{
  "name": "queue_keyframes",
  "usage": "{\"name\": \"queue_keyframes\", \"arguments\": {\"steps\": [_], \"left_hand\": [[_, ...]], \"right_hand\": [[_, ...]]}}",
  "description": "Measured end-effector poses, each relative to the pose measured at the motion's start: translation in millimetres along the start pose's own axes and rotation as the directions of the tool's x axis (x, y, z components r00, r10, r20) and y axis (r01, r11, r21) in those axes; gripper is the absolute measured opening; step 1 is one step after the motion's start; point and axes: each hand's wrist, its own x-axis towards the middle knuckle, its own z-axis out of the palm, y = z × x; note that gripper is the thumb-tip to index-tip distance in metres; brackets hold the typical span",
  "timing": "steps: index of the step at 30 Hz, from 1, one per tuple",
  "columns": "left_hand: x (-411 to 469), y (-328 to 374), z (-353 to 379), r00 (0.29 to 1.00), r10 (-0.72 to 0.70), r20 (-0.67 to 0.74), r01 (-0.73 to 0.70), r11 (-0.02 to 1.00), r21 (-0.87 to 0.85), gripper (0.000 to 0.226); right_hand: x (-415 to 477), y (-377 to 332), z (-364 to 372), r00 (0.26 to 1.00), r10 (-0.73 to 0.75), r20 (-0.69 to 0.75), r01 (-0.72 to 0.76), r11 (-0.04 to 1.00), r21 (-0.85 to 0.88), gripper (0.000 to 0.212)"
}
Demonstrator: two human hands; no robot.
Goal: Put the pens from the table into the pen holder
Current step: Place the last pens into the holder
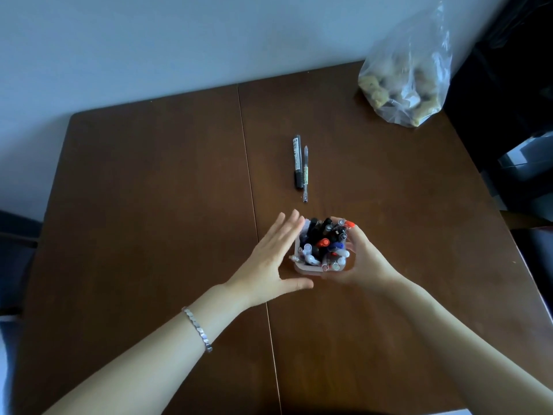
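**Two pens left lying beyond a crowded holder**

Left of the pen holder, the left hand is spread flat, fingers apart and straight, its fingertips just beside the holder's left wall and its thumb reaching under the near edge; it clamps nothing. A silver bracelet sits on that forearm.

The holder itself is a small, pale, squarish cup standing on the brown table, packed with upright pens: black, red, blue and clear caps crowd its mouth, too many and too tangled to count.

Beyond the holder, away from the person, two pens lie side by side and touching. The black marker and the clear pen both run lengthwise away from the holder, the clear one reaching nearer to it.

Right of the holder, the right hand curls round its right side, fingers wrapped against the wall and pen tops.

Far right of the holder, at the table's back corner, stands one clear plastic bag of lumpy contents.
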Motion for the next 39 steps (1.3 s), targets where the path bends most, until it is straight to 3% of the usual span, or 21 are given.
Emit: {"name": "queue_keyframes", "arguments": {"steps": [2, 4, 9, 10, 12, 15, 18, 20, 21, 26, 31, 33, 34, 36, 37, 38, 39], "left_hand": [[6.2, -0.1, -0.5, 0.996, -0.089, 0.002, 0.088, 0.991, -0.101, 0.11], [13.7, -0.9, 4.2, 0.994, -0.11, -0.016, 0.105, 0.976, -0.193, 0.112], [14.7, -17.1, 1.6, 0.981, -0.131, -0.142, 0.077, 0.94, -0.332, 0.084], [13.1, -19.7, -4.1, 0.976, -0.135, -0.168, 0.069, 0.933, -0.353, 0.078], [9.7, -26.5, -16.7, 0.961, -0.161, -0.226, 0.063, 0.92, -0.387, 0.067], [6.0, -41.1, -34.0, 0.927, -0.225, -0.3, 0.103, 0.922, -0.374, 0.055], [6.0, -51.6, -48.1, 0.921, -0.225, -0.317, 0.091, 0.918, -0.386, 0.044], [6.9, -57.1, -53.5, 0.917, -0.208, -0.339, 0.078, 0.93, -0.36, 0.035], [6.2, -60.6, -54.1, 0.918, -0.192, -0.346, 0.065, 0.936, -0.346, 0.03], [-1.1, -76.7, -50.1, 0.908, -0.126, -0.398, 0.034, 0.972, -0.232, 0.041], [-6.9, -74.7, -46.0, 0.912, -0.158, -0.378, 0.073, 0.971, -0.229, 0.057], [-14.2, -66.4, -45.9, 0.898, -0.243, -0.367, 0.151, 0.953, -0.263, 0.082], [-18.2, -63.1, -46.4, 0.889, -0.27, -0.371, 0.172, 0.945, -0.277, 0.092], [-23.3, -59.9, -47.5, 0.876, -0.285, -0.389, 0.185, 0.944, -0.275, 0.095], [-24.7, -58.6, -48.1, 0.872, -0.286, -0.397, 0.191, 0.946, -0.262, 0.093], [-25.4, -58.3, -48.1, 0.869, -0.29, -0.401, 0.203, 0.948, -0.246, 0.092], [-26.5, -56.6, -47.7, 0.866, -0.293, -0.404, 0.215, 0.95, -0.227, 0.091]], "right_hand": [[0.2, -5.9, -3.4, 0.999, 0.038, 0.018, -0.038, 0.999, -0.013, 0.101], [2.1, -14.5, -6.6, 0.997, 0.066, 0.049, -0.064, 0.997, -0.035, 0.106], [26.1, -28.9, -32.7, 0.922, 0.165, 0.351, -0.159, 0.986, -0.047, 0.112], [36.2, -30.2, -40.0, 0.911, 0.177, 0.372, -0.151, 0.984, -0.097, 0.106], [64.2, -30.3, -47.9, 0.959, 0.106, 0.263, -0.033, 0.963, -0.269, 0.087], [113.9, -30.8, -36.4, 0.993, -0.065, 0.099, 0.113, 0.771, -0.627, 0.074], [157.5, -37.8, -19.7, 0.967, -0.119, 0.225, 0.253, 0.36, -0.898, 0.072], [177.0, -41.9, -13.3, 0.939, -0.1, 0.33, 0.341, 0.117, -0.933, 0.064], [182.6, -43.1, -11.0, 0.927, -0.086, 0.366, 0.371, 0.054, -0.927, 0.057], [192.3, -50.9, -6.4, 0.905, -0.022, 0.424, 0.425, 0.048, -0.904, 0.037], [172.4, -38.3, -11.7, 0.907, 0.13, 0.401, 0.409, -0.035, -0.912, 0.027], [154.8, -31.2, -13.4, 0.928, 0.117, 0.354, 0.352, 0.039, -0.935, 0.026], [146.1, -33.2, -14.5, 0.948, 0.064, 0.311, 0.302, 0.125, -0.945, 0.024], [128.2, -45.0, -20.4, 0.987, -0.106, 0.118, 0.154, 0.467, -0.871, 0.02], [117.0, -56.3, -24.4, 0.992, -0.124, 0.002, 0.087, 0.68, -0.728, 0.016], [105.4, -70.0, -27.9, 0.988, -0.139, -0.072, 0.076, 0.826, -0.559, 0.015], [92.7, -85.6, -30.5, 0.972, -0.191, -0.134, 0.119, 0.9, -0.42, 0.018]]}}
